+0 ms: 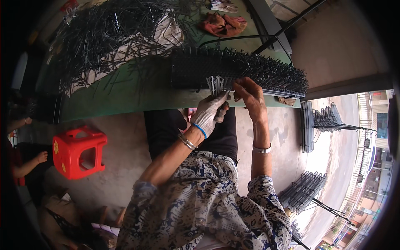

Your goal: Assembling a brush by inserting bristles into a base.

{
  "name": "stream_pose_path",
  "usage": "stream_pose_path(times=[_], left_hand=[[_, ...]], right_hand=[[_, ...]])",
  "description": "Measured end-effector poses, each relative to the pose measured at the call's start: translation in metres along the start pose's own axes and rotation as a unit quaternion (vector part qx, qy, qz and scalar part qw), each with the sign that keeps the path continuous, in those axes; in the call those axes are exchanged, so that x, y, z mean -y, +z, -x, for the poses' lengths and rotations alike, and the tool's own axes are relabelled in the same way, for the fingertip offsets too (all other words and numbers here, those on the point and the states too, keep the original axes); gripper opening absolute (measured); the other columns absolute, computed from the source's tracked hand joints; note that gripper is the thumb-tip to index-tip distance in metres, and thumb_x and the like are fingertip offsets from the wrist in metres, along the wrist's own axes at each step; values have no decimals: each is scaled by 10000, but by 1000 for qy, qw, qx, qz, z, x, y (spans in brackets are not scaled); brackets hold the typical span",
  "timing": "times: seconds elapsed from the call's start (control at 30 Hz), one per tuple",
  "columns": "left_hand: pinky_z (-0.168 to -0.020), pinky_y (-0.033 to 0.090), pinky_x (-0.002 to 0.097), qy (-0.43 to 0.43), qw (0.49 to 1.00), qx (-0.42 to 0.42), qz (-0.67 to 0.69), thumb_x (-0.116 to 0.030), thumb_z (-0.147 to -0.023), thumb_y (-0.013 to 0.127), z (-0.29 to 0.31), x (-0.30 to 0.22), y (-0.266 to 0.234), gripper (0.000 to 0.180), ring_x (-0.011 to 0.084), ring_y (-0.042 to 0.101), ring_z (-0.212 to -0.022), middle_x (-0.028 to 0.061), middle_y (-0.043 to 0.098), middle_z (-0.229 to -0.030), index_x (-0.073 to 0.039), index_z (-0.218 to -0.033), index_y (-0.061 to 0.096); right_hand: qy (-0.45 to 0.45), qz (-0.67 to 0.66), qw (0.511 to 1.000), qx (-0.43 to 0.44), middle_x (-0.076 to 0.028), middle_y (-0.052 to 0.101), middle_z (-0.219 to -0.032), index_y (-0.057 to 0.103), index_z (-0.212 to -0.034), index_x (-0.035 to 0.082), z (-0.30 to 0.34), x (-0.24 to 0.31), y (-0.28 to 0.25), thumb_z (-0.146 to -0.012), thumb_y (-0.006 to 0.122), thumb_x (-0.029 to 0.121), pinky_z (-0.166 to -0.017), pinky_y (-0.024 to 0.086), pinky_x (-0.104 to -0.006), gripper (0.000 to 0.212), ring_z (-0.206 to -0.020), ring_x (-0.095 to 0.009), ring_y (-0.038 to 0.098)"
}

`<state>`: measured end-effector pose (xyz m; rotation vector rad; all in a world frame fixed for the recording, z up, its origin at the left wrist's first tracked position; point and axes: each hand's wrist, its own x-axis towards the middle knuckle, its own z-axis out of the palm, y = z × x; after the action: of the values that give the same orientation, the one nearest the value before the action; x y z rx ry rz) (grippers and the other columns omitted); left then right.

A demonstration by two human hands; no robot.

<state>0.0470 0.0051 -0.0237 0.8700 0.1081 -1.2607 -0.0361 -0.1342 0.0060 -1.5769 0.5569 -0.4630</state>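
My left hand (210,113), in a whitish knit glove, is closed round a bundle of thin grey metal-like strips (216,85) that fan upward from the fist. Just right of it, my bare right hand (252,99) has thumb and fingers bent together. Whether a strip is pinched there is too small to make out. Both hands are at the near side of a long black slotted block (191,71), which lies along the table's front edge. Rows of dark upright pieces (266,66) stick out of its top.
A large tangled pile of dark thin strips (104,37) lies on pale cloth (166,31) on the green table (125,102). Reddish gloves (225,26) lie behind the block. On the floor stand a red plastic stool (79,152) and wire racks (306,189). Another person's hand (42,157) shows at left.
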Motion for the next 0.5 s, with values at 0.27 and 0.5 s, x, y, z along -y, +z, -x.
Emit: stream_pose_path(times=[0.27, 0.5], left_hand=[[-399, 360, 212, 26, 998, -52, -5, -279, -926, 657, -11, -5, -2, 196, 76, 543, -523, 31, 632, -699, -87, -946, 624], [-478, 491, 234, -27, 998, -60, 21, -320, -945, 615, -19, 1, -3, 215, 99, 609, -564, 35, 671, -741, -106, -950, 634]], right_hand=[[-92, 49, 990, -92, -64, 644, -779, 561, -930, 0, -3, 14, 5, -929, 585, 62, -568, 462, -247, 67, -606, -107, 582], [-235, 256, 902, -258, -82, 633, -732, 545, -946, 22, -45, 13, 5, -924, 575, 60, -561, 477, -265, 53, -587, -128, 596]])
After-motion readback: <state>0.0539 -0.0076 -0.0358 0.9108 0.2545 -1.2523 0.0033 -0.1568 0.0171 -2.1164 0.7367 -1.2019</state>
